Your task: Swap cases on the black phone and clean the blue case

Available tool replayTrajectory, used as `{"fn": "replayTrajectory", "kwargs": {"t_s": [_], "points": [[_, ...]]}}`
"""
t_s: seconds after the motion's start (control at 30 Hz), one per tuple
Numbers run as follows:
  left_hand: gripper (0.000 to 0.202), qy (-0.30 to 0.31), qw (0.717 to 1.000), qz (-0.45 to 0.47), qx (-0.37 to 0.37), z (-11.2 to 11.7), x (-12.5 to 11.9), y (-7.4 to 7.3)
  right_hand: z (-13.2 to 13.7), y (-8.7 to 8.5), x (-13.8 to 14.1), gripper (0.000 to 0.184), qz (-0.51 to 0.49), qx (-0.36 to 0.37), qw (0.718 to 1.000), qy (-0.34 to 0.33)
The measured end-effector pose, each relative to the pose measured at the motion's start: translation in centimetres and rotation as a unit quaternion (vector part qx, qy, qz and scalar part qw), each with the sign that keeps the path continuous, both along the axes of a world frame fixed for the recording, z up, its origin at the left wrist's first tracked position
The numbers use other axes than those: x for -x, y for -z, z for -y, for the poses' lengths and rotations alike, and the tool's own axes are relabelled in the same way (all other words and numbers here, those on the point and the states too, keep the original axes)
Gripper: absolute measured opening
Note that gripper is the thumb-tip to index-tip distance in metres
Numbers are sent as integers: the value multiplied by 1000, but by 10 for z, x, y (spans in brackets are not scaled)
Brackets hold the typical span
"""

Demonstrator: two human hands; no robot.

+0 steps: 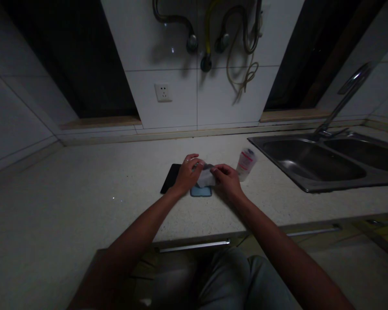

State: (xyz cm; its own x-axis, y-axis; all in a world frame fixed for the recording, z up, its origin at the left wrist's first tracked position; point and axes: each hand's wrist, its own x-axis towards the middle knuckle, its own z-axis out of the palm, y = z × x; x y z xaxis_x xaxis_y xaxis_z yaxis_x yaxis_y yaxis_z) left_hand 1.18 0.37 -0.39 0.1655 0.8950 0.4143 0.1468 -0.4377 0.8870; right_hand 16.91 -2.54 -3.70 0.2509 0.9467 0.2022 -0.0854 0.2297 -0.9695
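Note:
A thin greyish-white cloth or wipe (207, 178) is spread between my two hands over the counter. My left hand (188, 173), a ring on one finger, pinches its left edge with bent fingers. The opposite edge is gripped between the thumb and fingers of my right hand (228, 177). Below the cloth, a light-blue flat item (201, 192) that looks like a phone in a case lies partly covered. A black flat device (170, 178), like a phone or small tablet, lies beside my left hand, which hides its right part.
Just right of my right hand stands a clear plastic cup with pink print (246, 162). A double steel sink (297, 184) with a tall faucet (334, 107) is farther right. Hoses and a socket (163, 92) are on the tiled wall; drawer handles line the counter front.

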Motion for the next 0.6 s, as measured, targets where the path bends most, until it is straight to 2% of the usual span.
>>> {"fn": "replayTrajectory", "kwargs": {"t_s": [0.13,0.23,0.4,0.6], "points": [[14,-84,990,-114,3,0,9,0,2,-6,-1,31,-62,16,998,25],[16,-103,977,-182,42,2,12,2,3,-7,-1,38,-82,35,995,41],[29,-108,975,-148,123,8,8,7,1,-5,-1,45,-108,35,993,28],[29,-116,969,-177,125,5,8,7,0,-4,0,46,-106,25,993,46]]}}
